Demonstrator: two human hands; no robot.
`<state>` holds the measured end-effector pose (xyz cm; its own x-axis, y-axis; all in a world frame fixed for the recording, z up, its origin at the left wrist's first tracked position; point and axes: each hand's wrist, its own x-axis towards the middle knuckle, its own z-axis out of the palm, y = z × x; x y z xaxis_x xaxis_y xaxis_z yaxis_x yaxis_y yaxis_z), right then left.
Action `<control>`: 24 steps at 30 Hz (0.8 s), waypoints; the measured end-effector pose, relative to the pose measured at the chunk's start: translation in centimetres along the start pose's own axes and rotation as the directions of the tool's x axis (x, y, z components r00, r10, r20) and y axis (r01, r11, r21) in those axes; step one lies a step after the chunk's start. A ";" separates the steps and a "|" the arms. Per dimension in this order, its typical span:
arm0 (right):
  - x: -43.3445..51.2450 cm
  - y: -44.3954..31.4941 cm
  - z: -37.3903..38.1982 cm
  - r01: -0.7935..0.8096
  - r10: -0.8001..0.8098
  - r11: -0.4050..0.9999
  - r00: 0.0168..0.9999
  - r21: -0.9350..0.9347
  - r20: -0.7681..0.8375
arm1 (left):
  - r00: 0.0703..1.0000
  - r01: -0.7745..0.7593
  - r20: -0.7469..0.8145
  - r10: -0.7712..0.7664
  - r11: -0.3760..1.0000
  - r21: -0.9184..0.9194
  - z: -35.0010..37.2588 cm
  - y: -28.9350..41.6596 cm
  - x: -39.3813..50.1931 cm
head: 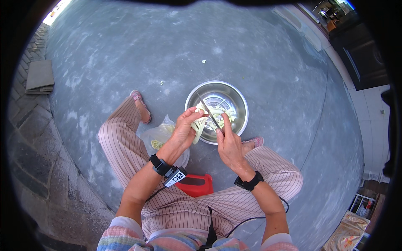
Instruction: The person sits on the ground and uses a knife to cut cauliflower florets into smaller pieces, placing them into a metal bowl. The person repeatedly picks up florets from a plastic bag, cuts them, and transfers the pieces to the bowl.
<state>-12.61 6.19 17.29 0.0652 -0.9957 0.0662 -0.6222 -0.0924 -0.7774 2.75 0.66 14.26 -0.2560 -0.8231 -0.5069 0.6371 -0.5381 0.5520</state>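
Note:
My left hand grips a piece of cauliflower with pale stalks. In my right hand is a knife, its blade crossing the cauliflower and pointing up and to the left. Both hands are over the near side of a round stainless steel basin. Cut cauliflower pieces lie in the bottom of the basin, partly hidden behind the hands and knife. Beside my left forearm is a clear plastic bag with more cauliflower in it.
A red plastic stool shows between my legs. Small cauliflower bits lie on the grey concrete floor. Flat grey tiles are stacked at the left by stone paving. A dark door stands at the right. A cable runs across my lap.

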 end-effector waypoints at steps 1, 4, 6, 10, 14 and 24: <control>0.0 0.0 0.0 -0.023 0.023 1.000 1.000 0.007 0.015 | 1.000 0.001 -0.003 -0.001 1.000 0.017 0.0 -0.1 0.0; 0.1 0.0 -0.2 -0.125 0.124 0.992 0.991 0.017 0.059 | 1.000 0.001 0.006 -0.001 0.999 0.032 0.0 -0.5 0.0; 0.2 0.2 -0.2 -0.154 0.151 0.988 0.985 0.027 0.083 | 1.000 0.007 0.010 -0.007 1.000 0.019 0.0 -0.8 0.1; 0.0 1.0 0.7 -0.102 0.105 0.993 0.993 -0.059 0.056 | 0.999 0.033 0.023 -0.033 0.999 0.014 -0.2 -1.4 0.2; -0.4 2.1 1.8 -0.097 0.100 0.992 0.994 -0.080 0.039 | 0.998 0.059 0.026 -0.058 0.998 -0.003 -0.2 -2.4 -0.1; 0.6 3.7 2.2 -0.179 0.172 0.879 0.983 0.442 0.056 | 0.994 0.070 0.079 -0.074 0.996 0.052 -1.0 -3.2 1.2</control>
<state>-13.16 5.27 13.05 0.0008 -0.9946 -0.1041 -0.2140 0.1015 -0.9715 1.09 1.63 11.25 -0.3594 -0.7926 -0.4925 0.5790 -0.6033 0.5484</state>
